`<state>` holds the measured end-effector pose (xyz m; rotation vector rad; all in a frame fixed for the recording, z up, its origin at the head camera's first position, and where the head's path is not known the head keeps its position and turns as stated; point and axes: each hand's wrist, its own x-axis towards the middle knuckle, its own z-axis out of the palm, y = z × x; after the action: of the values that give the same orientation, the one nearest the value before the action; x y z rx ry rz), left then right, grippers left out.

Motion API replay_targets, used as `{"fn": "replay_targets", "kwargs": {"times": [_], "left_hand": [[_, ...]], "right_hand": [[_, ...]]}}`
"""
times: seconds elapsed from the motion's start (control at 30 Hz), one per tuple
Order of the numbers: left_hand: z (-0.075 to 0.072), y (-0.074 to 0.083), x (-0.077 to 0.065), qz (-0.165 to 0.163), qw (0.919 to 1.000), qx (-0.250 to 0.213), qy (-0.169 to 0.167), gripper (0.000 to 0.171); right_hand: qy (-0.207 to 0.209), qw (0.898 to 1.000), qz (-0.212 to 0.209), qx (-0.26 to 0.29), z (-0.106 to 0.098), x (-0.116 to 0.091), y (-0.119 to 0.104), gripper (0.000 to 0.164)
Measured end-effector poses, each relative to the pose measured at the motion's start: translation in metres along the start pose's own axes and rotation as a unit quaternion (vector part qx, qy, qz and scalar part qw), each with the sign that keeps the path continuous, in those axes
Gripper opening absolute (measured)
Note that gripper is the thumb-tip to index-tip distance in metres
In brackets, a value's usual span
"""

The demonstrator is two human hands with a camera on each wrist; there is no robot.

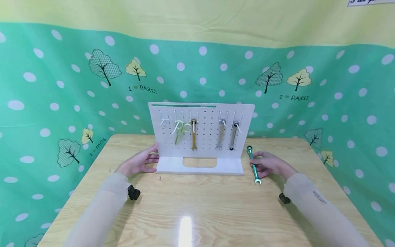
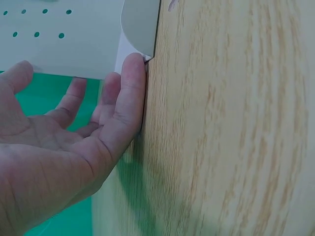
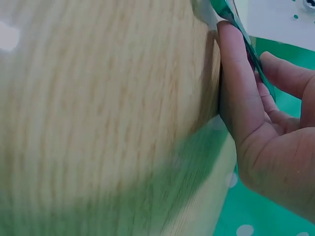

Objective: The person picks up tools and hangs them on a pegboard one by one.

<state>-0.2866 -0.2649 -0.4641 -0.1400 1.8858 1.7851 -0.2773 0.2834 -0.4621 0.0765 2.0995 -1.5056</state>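
A white pegboard stand (image 1: 205, 149) stands upright on the table. My left hand (image 1: 140, 162) is at its left side, fingers loosely extended and touching the edge; the left wrist view shows fingertips at the base corner (image 2: 129, 55). On the right, my right hand (image 1: 268, 164) holds a green combination wrench (image 1: 254, 166) between thumb and fingers, just beside the stand. In the right wrist view the wrench (image 3: 248, 44) shows only partly. Light-green scissors (image 1: 179, 135), a gold wrench (image 1: 193, 137), a silver wrench (image 1: 220, 135) and a dark grey wrench (image 1: 234, 137) hang from the board's hooks.
A white hook (image 1: 165, 121) at the board's upper left carries nothing. The wooden table (image 1: 216, 209) extends in front of the stand, with a small mark (image 1: 160, 178) near its base. Behind hangs a green dotted cloth (image 1: 203, 68).
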Motion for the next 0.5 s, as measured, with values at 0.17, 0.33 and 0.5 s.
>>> {"fn": "replay_targets", "kwargs": {"times": [0.17, 0.33, 0.5], "left_hand": [[0.001, 0.0, 0.001, -0.001, 1.0, -0.003, -0.001, 0.09], [0.0, 0.001, 0.002, -0.004, 1.0, -0.001, 0.005, 0.091], [-0.001, -0.001, 0.001, -0.007, 1.0, -0.001, 0.001, 0.091]], "right_hand": [[-0.03, 0.999, -0.012, 0.006, 0.0, -0.008, -0.002, 0.05], [-0.073, 0.997, -0.024, 0.016, 0.004, -0.015, -0.006, 0.06], [-0.081, 0.996, -0.022, 0.02, 0.008, -0.021, -0.007, 0.064]]}}
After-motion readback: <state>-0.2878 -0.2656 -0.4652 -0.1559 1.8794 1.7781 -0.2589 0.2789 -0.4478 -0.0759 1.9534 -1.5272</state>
